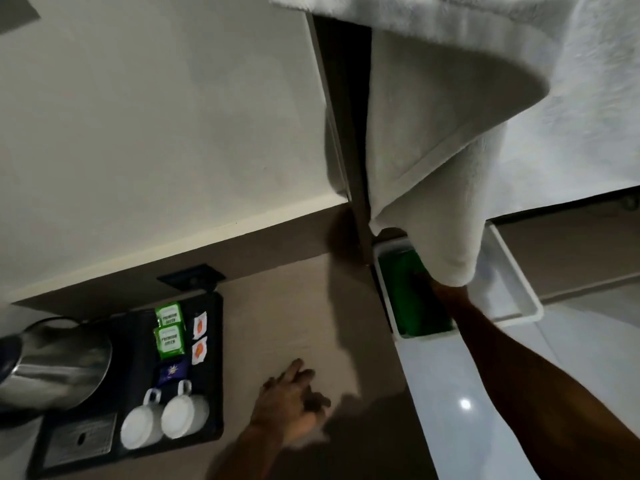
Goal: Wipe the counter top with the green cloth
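Note:
The green cloth (408, 306) lies inside a white rectangular bin (391, 306) just past the right end of the brown counter top (287, 306). My right hand (445, 292) reaches down into the bin and rests on the cloth. A hanging white towel (433, 168) covers part of the hand, so the fingers' grip does not show. My left hand (294, 400) lies on the counter near its front edge, fingers spread and holding nothing.
A black tray (216, 358) on the counter's left holds a steel kettle (59, 362), two upturned white cups (162, 417) and tea sachets (169, 330). A wall socket (190, 277) sits behind it. Pale floor (464, 403) lies to the right, below the counter.

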The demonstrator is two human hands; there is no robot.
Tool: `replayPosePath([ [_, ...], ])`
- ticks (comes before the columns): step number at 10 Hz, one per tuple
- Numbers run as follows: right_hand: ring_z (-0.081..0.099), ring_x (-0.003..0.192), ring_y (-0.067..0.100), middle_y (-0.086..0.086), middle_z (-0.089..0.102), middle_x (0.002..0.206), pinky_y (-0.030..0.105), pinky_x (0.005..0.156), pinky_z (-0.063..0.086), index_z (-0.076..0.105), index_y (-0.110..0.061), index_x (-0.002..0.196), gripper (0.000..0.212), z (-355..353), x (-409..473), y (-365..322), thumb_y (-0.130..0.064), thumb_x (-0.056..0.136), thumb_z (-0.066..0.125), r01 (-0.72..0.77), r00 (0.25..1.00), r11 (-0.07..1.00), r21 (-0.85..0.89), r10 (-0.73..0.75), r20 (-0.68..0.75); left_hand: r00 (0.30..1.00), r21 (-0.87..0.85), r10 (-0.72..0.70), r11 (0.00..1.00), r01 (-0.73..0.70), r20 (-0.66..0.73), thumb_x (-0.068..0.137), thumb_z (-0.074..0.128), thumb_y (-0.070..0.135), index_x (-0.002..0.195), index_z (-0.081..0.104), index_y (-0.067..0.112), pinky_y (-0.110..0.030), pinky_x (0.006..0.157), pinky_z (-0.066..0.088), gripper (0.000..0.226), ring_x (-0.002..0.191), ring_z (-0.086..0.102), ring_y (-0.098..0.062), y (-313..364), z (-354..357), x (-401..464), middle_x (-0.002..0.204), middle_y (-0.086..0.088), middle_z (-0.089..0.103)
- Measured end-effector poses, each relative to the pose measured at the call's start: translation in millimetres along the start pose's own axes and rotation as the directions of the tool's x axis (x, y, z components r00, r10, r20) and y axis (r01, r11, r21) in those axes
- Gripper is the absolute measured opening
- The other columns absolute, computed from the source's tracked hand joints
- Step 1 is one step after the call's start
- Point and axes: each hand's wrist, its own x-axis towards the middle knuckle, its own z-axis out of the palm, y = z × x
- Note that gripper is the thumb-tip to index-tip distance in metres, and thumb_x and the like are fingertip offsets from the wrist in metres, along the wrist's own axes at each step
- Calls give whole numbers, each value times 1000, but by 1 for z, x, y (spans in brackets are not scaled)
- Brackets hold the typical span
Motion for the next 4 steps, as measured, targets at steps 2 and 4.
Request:
replayPosePath([
  [2,54,120,38,20,56,132,35,88,42,46,-3,138,62,13,-12,-13,-21,87,76,-22,990,995,98,35,-135,1000,32,6,999,-7,12,71,57,63,145,21,38,-44,120,18,86,145,17,-16,2,-2,-7,161,12,5],
  [4,68,68,18,-5,65,69,29,63,55,71,-16,93,18,13,-102,-26,-33,87,71,202,969,933,-298,-235,-81,998,-16,23,1000,-24,-56,71,54,58,141,32,31,-42,114,30,78,139,34,-24,9,-13,-18,156,2,27],
])
